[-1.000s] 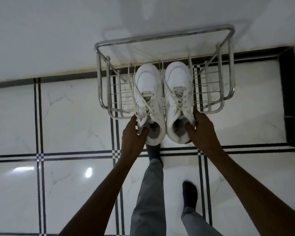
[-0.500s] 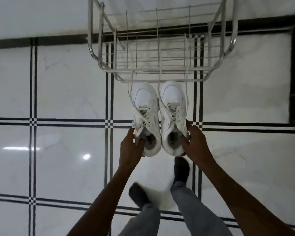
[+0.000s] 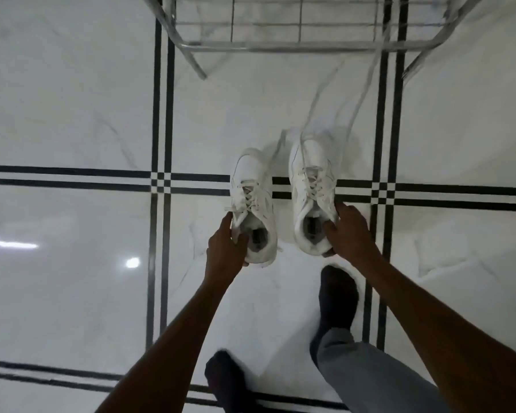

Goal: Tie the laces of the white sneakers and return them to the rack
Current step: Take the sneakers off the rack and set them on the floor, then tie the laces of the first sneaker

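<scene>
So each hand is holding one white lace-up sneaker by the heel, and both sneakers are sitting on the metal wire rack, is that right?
Not quite. In the head view the left hand and right hand each grip a white lace-up sneaker by the heel, but over the floor, clear of the metal wire rack.

glossy white marble floor [image 3: 72, 114] with black double stripes [image 3: 72, 177], light glare [image 3: 131, 262].

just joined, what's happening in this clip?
A person is carrying a pair of white sneakers, one in each hand, over a white tiled floor. The left hand grips the left sneaker at its heel opening; the right hand grips the right sneaker the same way. The laces hang loose and untied. The metal rack stands ahead, with no shoes on the part in view.
</scene>
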`<state>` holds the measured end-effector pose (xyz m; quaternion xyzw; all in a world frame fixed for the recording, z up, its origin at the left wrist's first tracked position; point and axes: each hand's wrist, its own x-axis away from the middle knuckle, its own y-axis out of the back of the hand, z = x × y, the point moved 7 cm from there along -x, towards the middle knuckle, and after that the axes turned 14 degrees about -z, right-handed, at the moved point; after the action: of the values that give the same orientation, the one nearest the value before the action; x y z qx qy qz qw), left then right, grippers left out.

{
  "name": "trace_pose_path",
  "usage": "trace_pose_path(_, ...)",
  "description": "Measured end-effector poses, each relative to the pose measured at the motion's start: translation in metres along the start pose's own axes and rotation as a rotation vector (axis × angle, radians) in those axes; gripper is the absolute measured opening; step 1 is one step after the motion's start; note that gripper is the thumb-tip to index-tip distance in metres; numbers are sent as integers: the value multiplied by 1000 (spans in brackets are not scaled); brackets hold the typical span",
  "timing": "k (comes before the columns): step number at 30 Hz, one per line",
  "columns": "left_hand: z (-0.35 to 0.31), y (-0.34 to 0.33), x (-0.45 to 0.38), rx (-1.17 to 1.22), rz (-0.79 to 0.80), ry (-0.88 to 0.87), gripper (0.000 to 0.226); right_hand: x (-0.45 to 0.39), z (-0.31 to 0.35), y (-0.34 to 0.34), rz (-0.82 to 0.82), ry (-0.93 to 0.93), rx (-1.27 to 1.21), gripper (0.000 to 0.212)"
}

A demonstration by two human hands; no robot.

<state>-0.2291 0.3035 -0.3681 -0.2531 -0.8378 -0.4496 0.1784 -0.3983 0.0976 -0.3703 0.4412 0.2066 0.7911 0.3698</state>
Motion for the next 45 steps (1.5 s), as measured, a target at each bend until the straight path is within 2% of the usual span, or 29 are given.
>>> trace_pose_path(6,50,-46,-31,-2,-14,-34,58,-34,-51,-50,1,-40,-54,40)
trace_pose_path(10,60,-53,-29,44,-18,-60,58,-28,-58,-56,-32,-44,-81,54)
trace_pose_path(12,57,-47,-29,39,-43,-96,61,-20,-50,-49,-125,3,18,69)
trace_pose_path(14,54,-39,-29,77,-60,-99,67,-5,-29,-38,-272,95,108,74)
trace_pose_path(16,47,-32,-29,163,-81,-131,64,13,1,-27,-455,267,132,62)
trace_pose_path(17,41,-28,-30,191,-100,-173,58,20,14,-29,-492,353,122,53)
trace_pose_path(20,29,-19,-36,242,-154,-312,35,17,37,-62,-346,411,43,29)
trace_pose_path(23,27,-20,-49,287,-139,-350,18,-6,41,-101,-158,310,10,36)
trace_pose_path(26,28,-22,-62,290,-94,-359,17,-23,50,-124,-31,288,-39,39)
trace_pose_path(31,22,-23,-68,251,-76,-500,16,-20,46,-125,-153,333,-181,30)
trace_pose_path(35,16,-23,-65,199,-148,-644,10,-16,46,-125,-261,403,-289,16)
trace_pose_path(39,8,-22,-73,166,-185,-707,17,-25,53,-128,-266,425,-355,10)
trace_pose_path(42,4,-18,-82,135,-255,-714,20,-34,65,-130,-290,362,-383,9)
trace_pose_path(45,3,-8,-89,153,-315,-631,16,-37,75,-129,-283,342,-320,10)
